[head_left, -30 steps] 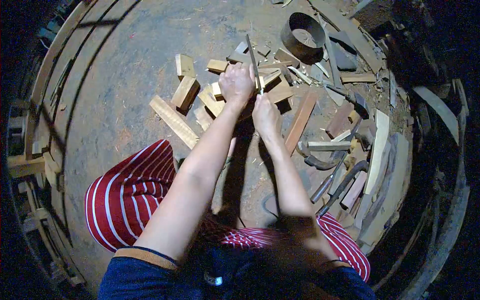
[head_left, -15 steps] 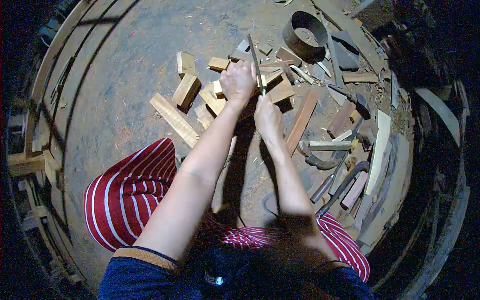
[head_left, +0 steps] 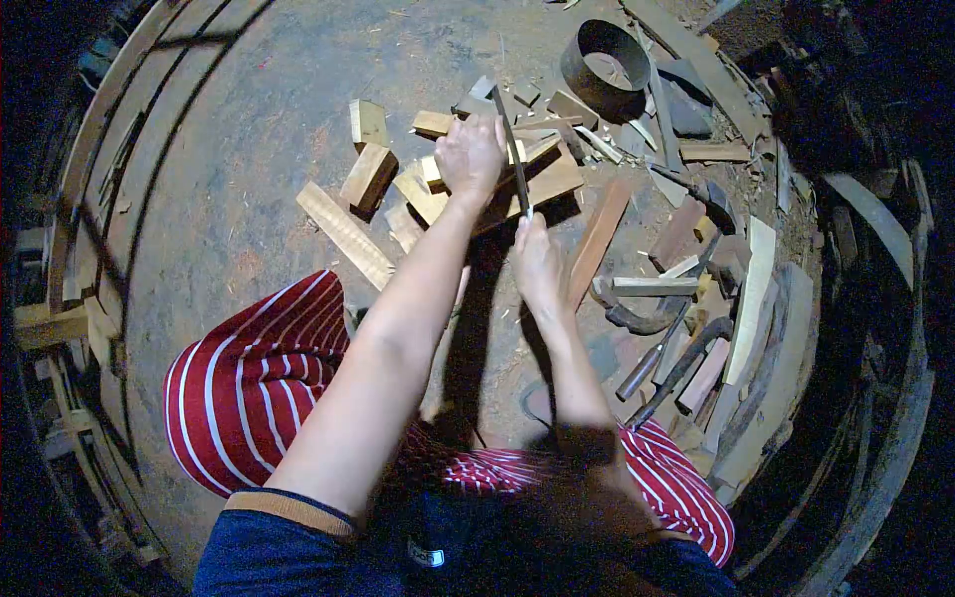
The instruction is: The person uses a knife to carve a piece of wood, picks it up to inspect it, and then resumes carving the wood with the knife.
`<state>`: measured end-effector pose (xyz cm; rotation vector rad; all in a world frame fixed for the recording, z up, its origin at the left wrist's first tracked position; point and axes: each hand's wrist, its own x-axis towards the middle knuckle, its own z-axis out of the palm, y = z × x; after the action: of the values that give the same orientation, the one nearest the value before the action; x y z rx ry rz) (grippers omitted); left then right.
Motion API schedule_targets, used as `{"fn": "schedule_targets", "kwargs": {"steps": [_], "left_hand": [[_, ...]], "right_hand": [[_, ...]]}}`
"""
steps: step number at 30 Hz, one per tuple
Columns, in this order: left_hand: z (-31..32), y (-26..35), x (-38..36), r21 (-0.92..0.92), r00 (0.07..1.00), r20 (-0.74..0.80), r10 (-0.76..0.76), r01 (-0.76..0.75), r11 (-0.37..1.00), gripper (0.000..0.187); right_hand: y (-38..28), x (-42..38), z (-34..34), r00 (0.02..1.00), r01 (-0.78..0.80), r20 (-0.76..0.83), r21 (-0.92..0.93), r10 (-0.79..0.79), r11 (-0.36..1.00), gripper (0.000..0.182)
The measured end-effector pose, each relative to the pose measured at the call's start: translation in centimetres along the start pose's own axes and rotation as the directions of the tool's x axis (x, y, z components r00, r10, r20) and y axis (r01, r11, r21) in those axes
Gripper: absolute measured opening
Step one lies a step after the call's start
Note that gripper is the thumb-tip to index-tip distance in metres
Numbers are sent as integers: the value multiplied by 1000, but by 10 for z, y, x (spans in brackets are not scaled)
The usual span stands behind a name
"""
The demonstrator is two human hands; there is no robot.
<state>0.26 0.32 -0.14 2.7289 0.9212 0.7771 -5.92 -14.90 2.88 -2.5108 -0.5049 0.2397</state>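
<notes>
My right hand (head_left: 537, 261) is closed around the near end of a long, narrow dark file-like tool (head_left: 511, 149). Its blade points away from me and crosses a pale wood strip (head_left: 542, 149), beside my left hand. My left hand (head_left: 472, 157) presses down with curled fingers on the pale wood piece, whose middle it hides. Underneath lies a wider wood block (head_left: 555, 179), partly in shadow. Close to the left hand are a small wood block (head_left: 433, 123) and a slanted pale piece (head_left: 422, 193).
A round metal ring-shaped container (head_left: 607, 70) stands at the back right. Wood blocks (head_left: 370, 177) lie to the left, and a reddish plank (head_left: 600, 242) to the right. Farther right are a dark curved tool (head_left: 686, 368), a long pale strip (head_left: 752, 298) and scattered offcuts.
My right hand has drawn the file-like tool back toward me, sliding its blade past the wood. My left hand stays almost in place on the wood piece.
</notes>
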Motion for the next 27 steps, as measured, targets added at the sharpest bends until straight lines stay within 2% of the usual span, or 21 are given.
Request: {"fn": "schedule_targets", "kwargs": {"steps": [2,3,7,8,10,14,17,18,19,22,23,26,27], "left_hand": [[3,-1,0,-2,1000,-1,24,-24,1000,26],[2,0,1,-2,1000,-4,26,-26,1000,26],[1,-3,-1,-9,998,0,66,-66,998,29],[1,-4,-1,-25,995,-17,97,-97,995,32],[-3,-3,0,-20,995,-13,97,-98,995,33],[-4,-1,0,-19,996,-2,86,-86,996,33],[-11,3,-1,40,998,55,16,-18,999,28],[-7,0,2,-5,997,-18,69,-69,998,28],[-5,-1,1,-2,997,-22,78,-78,997,27],[-3,1,-3,-4,997,32,64,-64,998,26],[-2,0,-2,-15,998,0,69,-69,997,26],[-2,-1,-1,-26,996,-21,86,-86,996,33],[-5,1,-1,30,997,3,71,-71,997,31]], "right_hand": [[-2,-13,-5,1000,-10,14,36,9,999,25],[-3,-18,-8,995,-78,59,18,77,997,24],[-11,1,-15,986,-102,124,-46,107,994,27],[-12,18,-8,986,-104,124,-41,109,994,27],[-15,48,5,1000,-7,29,-12,7,1000,28],[-16,56,9,1000,-12,14,-63,13,998,29],[-4,15,8,991,-60,118,-28,63,998,31],[-2,0,4,991,-79,106,-9,79,997,32],[-2,-7,3,991,-99,89,12,98,995,33],[-3,30,7,985,-88,148,-31,92,996,33],[-9,42,3,982,-92,162,-32,96,995,33],[-21,50,1,995,-58,80,-39,61,998,32],[-15,47,7,997,-50,56,-27,52,998,30]]}}
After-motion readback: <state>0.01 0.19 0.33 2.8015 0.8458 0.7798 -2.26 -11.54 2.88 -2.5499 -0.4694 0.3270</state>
